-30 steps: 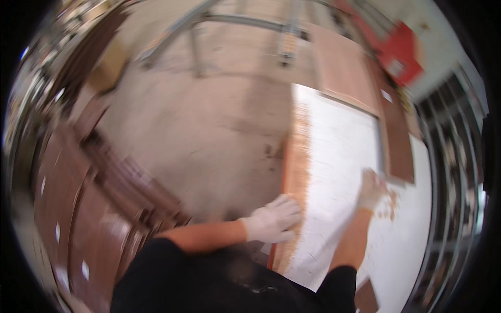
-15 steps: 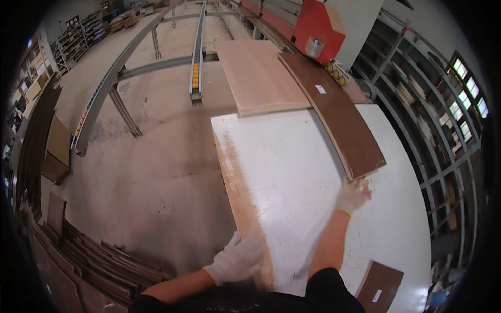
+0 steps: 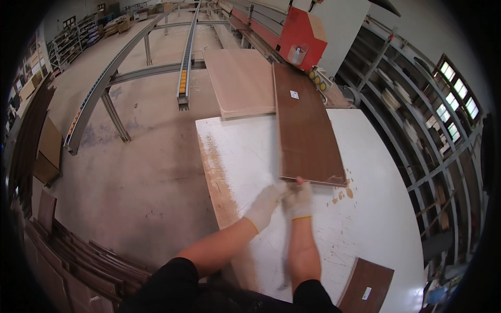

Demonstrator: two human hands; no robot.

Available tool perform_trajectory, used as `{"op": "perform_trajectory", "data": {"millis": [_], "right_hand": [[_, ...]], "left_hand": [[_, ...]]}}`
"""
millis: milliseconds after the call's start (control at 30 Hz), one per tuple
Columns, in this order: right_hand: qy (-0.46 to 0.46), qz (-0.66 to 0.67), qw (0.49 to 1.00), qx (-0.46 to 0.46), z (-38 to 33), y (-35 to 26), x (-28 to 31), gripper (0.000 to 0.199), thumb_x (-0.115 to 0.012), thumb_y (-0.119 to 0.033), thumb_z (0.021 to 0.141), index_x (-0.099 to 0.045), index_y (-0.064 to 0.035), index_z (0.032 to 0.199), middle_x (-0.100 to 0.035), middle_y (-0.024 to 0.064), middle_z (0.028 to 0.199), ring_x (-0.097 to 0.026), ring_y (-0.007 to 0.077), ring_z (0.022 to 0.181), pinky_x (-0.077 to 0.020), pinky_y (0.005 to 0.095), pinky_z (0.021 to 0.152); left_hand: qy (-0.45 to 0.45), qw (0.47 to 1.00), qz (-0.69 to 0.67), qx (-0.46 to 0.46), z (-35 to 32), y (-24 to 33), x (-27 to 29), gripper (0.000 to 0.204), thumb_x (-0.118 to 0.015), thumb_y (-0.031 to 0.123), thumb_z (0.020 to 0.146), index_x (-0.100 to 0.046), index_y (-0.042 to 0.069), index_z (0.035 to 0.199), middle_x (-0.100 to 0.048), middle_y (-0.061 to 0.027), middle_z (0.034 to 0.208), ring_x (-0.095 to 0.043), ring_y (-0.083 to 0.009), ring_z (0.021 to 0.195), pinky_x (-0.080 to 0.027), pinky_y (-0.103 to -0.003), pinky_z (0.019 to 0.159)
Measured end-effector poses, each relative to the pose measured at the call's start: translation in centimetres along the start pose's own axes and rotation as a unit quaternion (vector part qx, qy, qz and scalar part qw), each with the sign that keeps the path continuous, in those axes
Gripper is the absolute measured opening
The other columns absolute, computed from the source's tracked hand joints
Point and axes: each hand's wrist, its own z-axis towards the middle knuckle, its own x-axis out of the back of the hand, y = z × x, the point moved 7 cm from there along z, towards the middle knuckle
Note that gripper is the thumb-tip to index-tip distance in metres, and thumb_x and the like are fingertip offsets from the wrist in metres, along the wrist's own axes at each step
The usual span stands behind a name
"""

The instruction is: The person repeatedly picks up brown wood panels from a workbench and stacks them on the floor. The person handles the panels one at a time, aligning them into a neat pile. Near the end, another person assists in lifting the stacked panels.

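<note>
A long brown wood panel with a small white label lies over the worn white tabletop, its far end beside the red machine head. My right hand, in a pale glove with a yellow cuff, grips the panel's near edge, bare fingertip showing on top. Close against it, at the near left corner, is my left hand, gloved too. Its fingers are smeared by motion and partly hidden, so their hold is unclear. A shorter brown panel, also labelled, rests on the table near my right elbow.
A light pinkish board lies beyond the table's far edge. The red machine head stands at the far right, with yellow rollers below it. Roller rails extend ahead on the left. Stacked brown panels lie at lower left; metal shelving lines the right.
The long panel's near end has swung left, with my right hand on it. My left hand has moved from the table's left edge up to the panel's near corner.
</note>
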Motion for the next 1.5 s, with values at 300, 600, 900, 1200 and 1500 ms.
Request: {"op": "perform_trajectory", "data": {"millis": [300,600,900,1200,1500], "right_hand": [[-0.071,-0.015,0.996,-0.046,-4.9,10.4,-4.2,0.027,-0.057,-0.018,0.102,-0.06,-0.0069,0.127,-0.063,0.0111,0.128,-0.061,0.0287,0.114,-0.0531,0.0477,0.102],[-0.146,-0.027,0.989,-0.015,-3.1,4.5,-9.1,0.037,-0.053,-0.024,0.104,-0.057,-0.0059,0.135,-0.059,0.0107,0.138,-0.055,0.0289,0.126,-0.0484,0.0472,0.107],[-0.287,0.029,0.945,-0.156,-12.2,14.1,-18.4,0.047,-0.049,-0.031,0.105,-0.054,-0.0048,0.144,-0.055,0.0103,0.148,-0.049,0.0291,0.138,-0.0437,0.0466,0.112],[-0.277,-0.12,0.931,-0.206,-28.0,29.5,-24.1,0.042,-0.057,-0.025,0.097,-0.061,-0.0049,0.135,-0.064,0.0118,0.135,-0.06,0.0311,0.126,-0.0506,0.0492,0.106],[-0.332,-0.204,0.762,-0.517,-56.7,42.3,-15.8,0.043,-0.067,-0.008,0.087,-0.061,-0.0019,0.13,-0.069,0.014,0.127,-0.066,0.0319,0.119,-0.0533,0.0472,0.107]], "left_hand": [[0.202,0.815,-0.543,0.011,-4.5,4.2,9.7,0.043,-0.074,0.019,0.095,-0.062,0.003,0.133,-0.07,-0.0121,0.124,-0.069,-0.0283,0.108,-0.058,-0.041,0.091],[0.26,0.854,-0.439,-0.101,-24.5,6.8,18.9,0.039,-0.072,0.007,0.091,-0.068,-0.003,0.129,-0.073,-0.0128,0.122,-0.071,-0.0223,0.109,-0.057,-0.037,0.097],[0.452,0.852,-0.215,-0.153,-56.0,10.3,27.4,0.032,-0.075,0.011,0.088,-0.072,-0.004,0.116,-0.075,-0.009,0.105,-0.071,-0.0147,0.093,-0.057,-0.031,0.086],[0.77,0.63,-0.077,-0.06,-95.1,5.1,20.2,0.031,-0.075,0.022,0.093,-0.072,0.0,0.114,-0.074,-0.0047,0.102,-0.068,-0.0128,0.093,-0.054,-0.028,0.085],[0.846,0.425,0.159,0.281,-126.9,-7.0,8.0,0.052,-0.066,0.039,0.099,-0.07,-0.003,0.13,-0.073,-0.0127,0.119,-0.065,-0.0245,0.114,-0.047,-0.034,0.104]]}}
